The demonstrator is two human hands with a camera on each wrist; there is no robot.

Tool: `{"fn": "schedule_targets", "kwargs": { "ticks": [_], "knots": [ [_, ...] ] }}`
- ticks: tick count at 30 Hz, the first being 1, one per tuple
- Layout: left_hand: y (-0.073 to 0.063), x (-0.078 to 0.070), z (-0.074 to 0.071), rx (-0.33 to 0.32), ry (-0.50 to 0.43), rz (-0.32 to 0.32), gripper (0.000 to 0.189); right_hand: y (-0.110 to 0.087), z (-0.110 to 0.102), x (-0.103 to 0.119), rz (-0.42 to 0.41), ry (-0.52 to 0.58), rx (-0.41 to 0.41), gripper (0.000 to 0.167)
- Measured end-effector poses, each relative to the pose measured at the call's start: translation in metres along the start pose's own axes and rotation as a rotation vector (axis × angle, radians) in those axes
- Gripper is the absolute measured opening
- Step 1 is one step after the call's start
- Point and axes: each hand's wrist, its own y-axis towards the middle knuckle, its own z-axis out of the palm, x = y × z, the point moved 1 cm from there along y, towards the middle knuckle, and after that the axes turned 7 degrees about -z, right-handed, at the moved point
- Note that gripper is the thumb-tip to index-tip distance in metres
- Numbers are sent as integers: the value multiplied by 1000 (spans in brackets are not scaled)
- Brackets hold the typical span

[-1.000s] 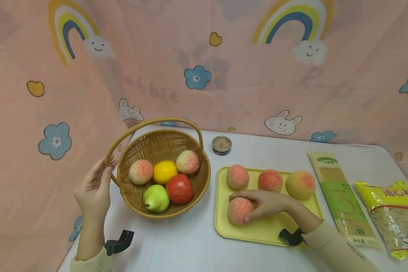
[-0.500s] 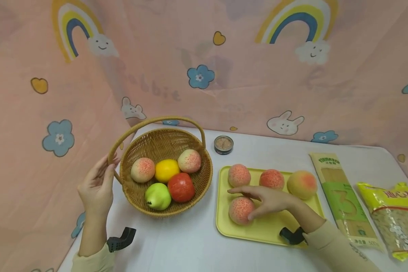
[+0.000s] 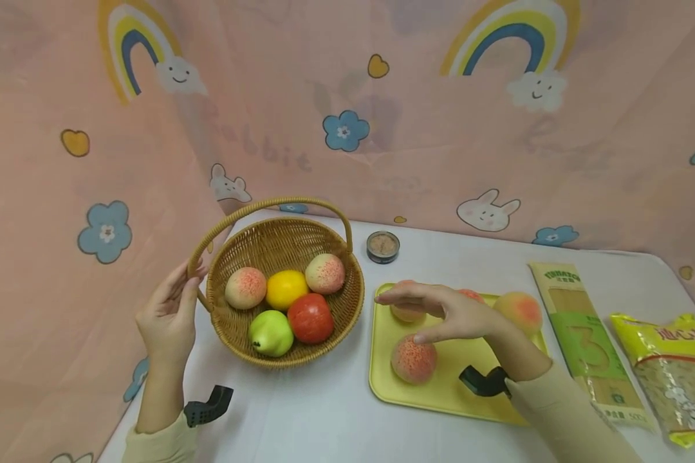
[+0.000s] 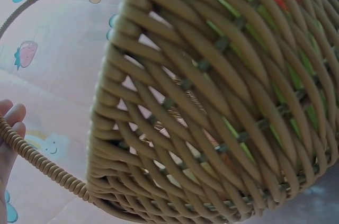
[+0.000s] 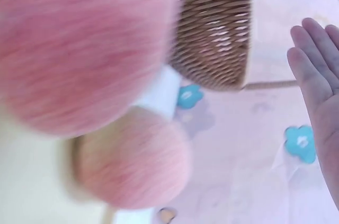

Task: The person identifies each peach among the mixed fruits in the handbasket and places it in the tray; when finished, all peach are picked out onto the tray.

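My left hand (image 3: 170, 315) pinches the left side of the handle of a wicker basket (image 3: 260, 238), thumb in front and fingers behind. Inside the basket are two peaches, a yellow lemon (image 3: 286, 289), a red apple (image 3: 311, 318) and a green pear (image 3: 271, 333). My right hand (image 3: 448, 312) hovers over a yellow tray (image 3: 469, 392), fingers extended and thumb apart, holding nothing. Below its thumb lies a speckled peach (image 3: 414, 363). The hand partly covers another peach (image 3: 407, 313) and hides most of a third. A larger yellow-red peach (image 3: 521, 310) sits at the tray's right.
A small round tin (image 3: 383, 247) stands behind the tray. To the right lie a flat noodle packet (image 3: 591, 347) and a yellow-topped clear bag (image 3: 672, 373). A pink patterned cloth (image 3: 278, 128) hangs behind and to the left of the white table.
My right hand has let go of the front peach and risen away from it toward the back of the tray. The peach stays in place. My left hand still holds the basket handle.
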Motion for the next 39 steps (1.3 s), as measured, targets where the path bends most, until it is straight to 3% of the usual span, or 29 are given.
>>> {"fn": "schedule_targets", "kwargs": {
  "ticks": [9, 13, 24, 31, 39],
  "knots": [
    [-1, 1, -1, 5, 15, -10, 32, 58, -9, 22, -55, -46, 16, 62],
    [0, 1, -1, 9, -5, -12, 31, 88, -11, 26, -71, -16, 7, 62],
    [1, 3, -2, 5, -19, -9, 31, 167, -6, 11, -67, 51, -21, 82],
    [1, 3, -1, 15, -31, -3, 30, 204, 6, -7, -8, 30, -27, 61],
    [0, 3, -1, 11, -37, -8, 30, 239, 15, -29, 128, 22, 51, 64]
  ]
}}
